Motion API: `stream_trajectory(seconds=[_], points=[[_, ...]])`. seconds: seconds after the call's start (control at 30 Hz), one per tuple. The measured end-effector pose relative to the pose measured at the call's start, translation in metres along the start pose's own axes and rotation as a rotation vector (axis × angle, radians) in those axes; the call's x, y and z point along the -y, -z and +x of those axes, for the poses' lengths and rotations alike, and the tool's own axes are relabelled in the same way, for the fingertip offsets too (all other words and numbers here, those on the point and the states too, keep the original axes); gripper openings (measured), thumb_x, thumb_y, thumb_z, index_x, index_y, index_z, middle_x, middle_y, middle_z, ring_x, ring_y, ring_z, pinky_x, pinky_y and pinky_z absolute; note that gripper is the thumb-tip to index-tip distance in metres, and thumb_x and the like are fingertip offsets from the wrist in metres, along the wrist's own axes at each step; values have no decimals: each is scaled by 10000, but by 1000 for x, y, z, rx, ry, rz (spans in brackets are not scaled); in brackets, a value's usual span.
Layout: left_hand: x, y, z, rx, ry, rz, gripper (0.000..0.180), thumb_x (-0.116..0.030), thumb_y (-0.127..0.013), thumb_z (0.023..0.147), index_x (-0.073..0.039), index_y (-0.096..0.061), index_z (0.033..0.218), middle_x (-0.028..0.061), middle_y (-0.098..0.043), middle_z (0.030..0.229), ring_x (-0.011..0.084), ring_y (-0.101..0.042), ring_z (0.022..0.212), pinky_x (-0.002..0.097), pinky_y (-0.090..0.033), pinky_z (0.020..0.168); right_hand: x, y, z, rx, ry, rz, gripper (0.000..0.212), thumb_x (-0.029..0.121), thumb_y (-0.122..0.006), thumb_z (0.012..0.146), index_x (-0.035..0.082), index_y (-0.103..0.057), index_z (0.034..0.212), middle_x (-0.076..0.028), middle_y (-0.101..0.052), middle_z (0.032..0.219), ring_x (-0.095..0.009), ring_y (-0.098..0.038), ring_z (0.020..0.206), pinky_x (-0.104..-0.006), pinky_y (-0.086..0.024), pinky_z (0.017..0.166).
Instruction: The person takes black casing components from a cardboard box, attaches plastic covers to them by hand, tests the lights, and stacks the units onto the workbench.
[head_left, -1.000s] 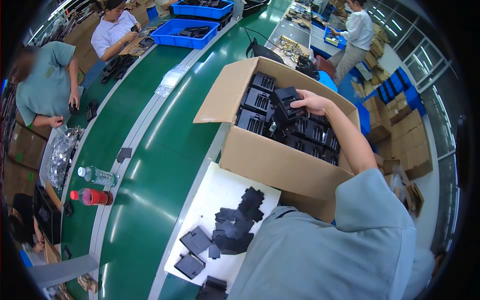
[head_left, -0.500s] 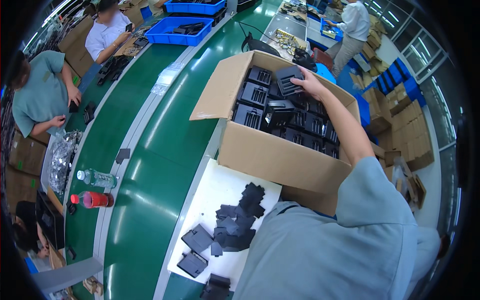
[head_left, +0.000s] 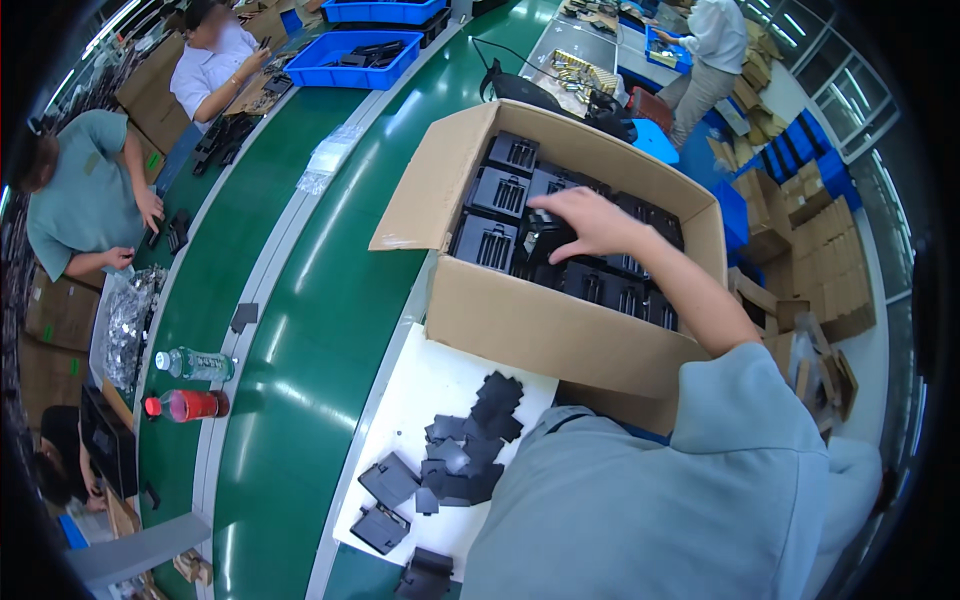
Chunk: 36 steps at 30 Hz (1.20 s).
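Note:
My right hand (head_left: 600, 226) reaches over an open cardboard box (head_left: 560, 312). Its thumb and fingers close round a tilted black plastic case (head_left: 543, 236) near the middle of the box. Similar slotted black cases (head_left: 497, 190) stand in rows around it, some hidden by my hand and forearm. My left hand is out of view. Below the box, a white board (head_left: 405, 400) carries a pile of flat black pieces (head_left: 470, 440) and two black cases (head_left: 390, 480). Another black case (head_left: 426, 572) lies by the board's near end.
A green conveyor (head_left: 300, 330) runs along the left. Beyond it are a clear bottle (head_left: 197, 364), a red drink bottle (head_left: 188, 405) and a seated co-worker (head_left: 85, 185). Blue bins (head_left: 355, 65) stand at the far end. Stacked cartons (head_left: 820, 270) fill the right side.
My right hand has let go of the case it held at the box's far side and moved left and nearer, onto the tilted case. The released case now lies among the others.

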<state>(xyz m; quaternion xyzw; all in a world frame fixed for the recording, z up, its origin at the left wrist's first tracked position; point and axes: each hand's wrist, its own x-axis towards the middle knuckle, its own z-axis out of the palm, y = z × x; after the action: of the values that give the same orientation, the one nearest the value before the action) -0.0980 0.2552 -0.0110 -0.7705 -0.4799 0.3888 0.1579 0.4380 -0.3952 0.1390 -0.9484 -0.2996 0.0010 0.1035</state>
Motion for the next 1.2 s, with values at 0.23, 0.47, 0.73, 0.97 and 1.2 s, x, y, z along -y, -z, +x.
stream_trajectory(seconds=[0.23,0.47,0.73,0.97,1.2], points=[[23,-14,37,-182,256,-339,594,-438,-522,840,-17,-459,1254,218,-465,1263,347,-556,1047,474,-483,839,-40,-21,6,45,-346,703,533,218,-779,695,34,-454,1076,-154,-640,905,-206,-613,837,-323,-468,755],[-1,105,22,-595,196,-785,712,-438,-650,755,-25,-422,1288,248,-470,1243,377,-585,972,450,-503,791,-16,-68,-8,-24,-242,530,576,452,-694,739,-32,-575,1027,-176,-576,987,-299,-551,936,-343,-445,823],[-85,238,-10,-1154,-329,-1142,255,-208,-585,891,10,-519,1004,134,-556,987,216,-554,806,322,-475,779,8,-70,-32,49,-111,-4,977,641,-492,790,-109,-210,1350,-260,-326,1350,-373,-325,1255,-515,-285,1007],[-181,352,-157,-978,-783,-1750,170,-137,-536,912,-5,-469,996,123,-532,1102,191,-509,934,318,-465,826,-30,-39,-14,-270,-134,40,878,552,-593,762,-23,-282,1347,-260,-306,1370,-386,-281,1292,-507,-247,1039],[-286,333,-268,-552,-1072,-2260,88,-40,-495,875,-46,-458,954,161,-513,1200,237,-507,1066,393,-443,923,-70,-46,-7,-128,-291,246,812,492,-665,738,-33,-381,1288,-206,-409,1289,-373,-361,1224,-412,-362,991]])
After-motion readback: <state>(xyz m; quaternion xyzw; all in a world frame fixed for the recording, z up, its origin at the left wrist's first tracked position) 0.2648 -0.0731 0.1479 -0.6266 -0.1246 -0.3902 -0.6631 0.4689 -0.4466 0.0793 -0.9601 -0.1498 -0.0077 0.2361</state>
